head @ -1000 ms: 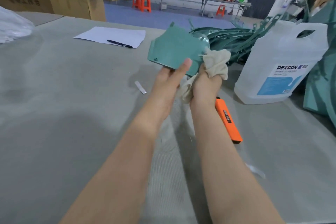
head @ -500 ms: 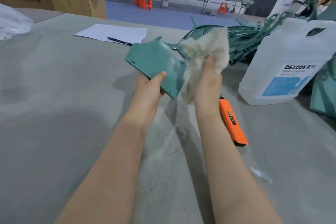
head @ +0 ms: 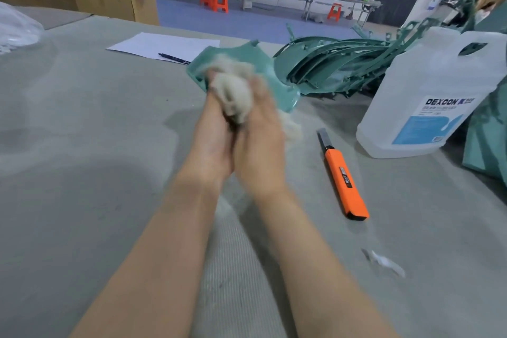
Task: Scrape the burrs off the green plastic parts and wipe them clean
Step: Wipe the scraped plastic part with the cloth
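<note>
My left hand [head: 212, 129] grips the green part [head: 244, 62]. My right hand [head: 260, 129] clutches the rag [head: 233, 90], pressing it onto that part; the fingers are blurred.

- Knife [head: 343, 175] lies on the worktop [head: 82, 145], right of both hands.
- Jug [head: 430, 96] stands behind the knife.
- Parts pile [head: 334, 63] sits left of the jug.
- Paper [head: 162, 45] with pen [head: 172, 58] lies far left.

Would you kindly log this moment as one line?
step: wiping | left hand: holds green part | right hand: grips rag | knife: on table

A flat green plastic part [head: 241, 63] tilts above the table, a crumpled beige rag [head: 233, 90] pressed on its near face.
</note>
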Action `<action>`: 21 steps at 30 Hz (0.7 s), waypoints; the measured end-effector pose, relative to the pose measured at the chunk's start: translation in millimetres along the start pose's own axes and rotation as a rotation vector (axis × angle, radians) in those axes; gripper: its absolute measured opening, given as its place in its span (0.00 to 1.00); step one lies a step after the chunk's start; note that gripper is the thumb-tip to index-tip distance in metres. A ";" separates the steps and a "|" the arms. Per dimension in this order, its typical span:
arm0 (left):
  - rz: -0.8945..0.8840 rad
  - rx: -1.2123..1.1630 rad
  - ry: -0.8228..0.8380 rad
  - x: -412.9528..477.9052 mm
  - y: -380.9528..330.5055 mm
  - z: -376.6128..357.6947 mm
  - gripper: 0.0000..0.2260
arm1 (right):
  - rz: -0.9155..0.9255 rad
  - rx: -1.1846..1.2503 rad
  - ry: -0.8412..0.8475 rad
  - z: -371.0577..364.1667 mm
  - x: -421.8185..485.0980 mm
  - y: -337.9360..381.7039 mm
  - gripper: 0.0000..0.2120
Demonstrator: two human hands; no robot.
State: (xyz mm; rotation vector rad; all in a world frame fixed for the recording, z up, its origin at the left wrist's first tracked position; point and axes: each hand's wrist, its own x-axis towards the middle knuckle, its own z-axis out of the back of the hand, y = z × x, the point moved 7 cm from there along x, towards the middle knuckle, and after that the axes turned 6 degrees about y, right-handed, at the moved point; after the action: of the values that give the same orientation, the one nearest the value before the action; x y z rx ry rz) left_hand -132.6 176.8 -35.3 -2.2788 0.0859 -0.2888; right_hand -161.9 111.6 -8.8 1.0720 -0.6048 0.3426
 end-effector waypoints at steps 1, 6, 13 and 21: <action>-0.040 0.001 -0.045 1.3 -4.1 7.9 0.16 | 0.072 -0.012 0.057 -12.9 -4.7 11.6 0.20; 0.043 -0.236 0.053 2.3 -5.7 0.4 0.27 | 0.166 -0.232 0.048 -0.5 9.1 6.2 0.26; 0.099 -0.079 0.049 0.7 5.2 -6.9 0.25 | -0.036 -0.163 -0.049 22.8 10.0 -12.9 0.25; 0.142 -0.148 0.142 -1.7 10.7 -13.4 0.34 | -0.036 -0.272 0.121 11.7 12.0 -9.6 0.23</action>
State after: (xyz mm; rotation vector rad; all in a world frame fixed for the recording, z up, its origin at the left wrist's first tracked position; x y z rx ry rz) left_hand -137.1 160.2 -35.0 -2.3813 0.3518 -0.3801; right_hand -150.7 96.6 -4.4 0.7945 -0.5072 0.2825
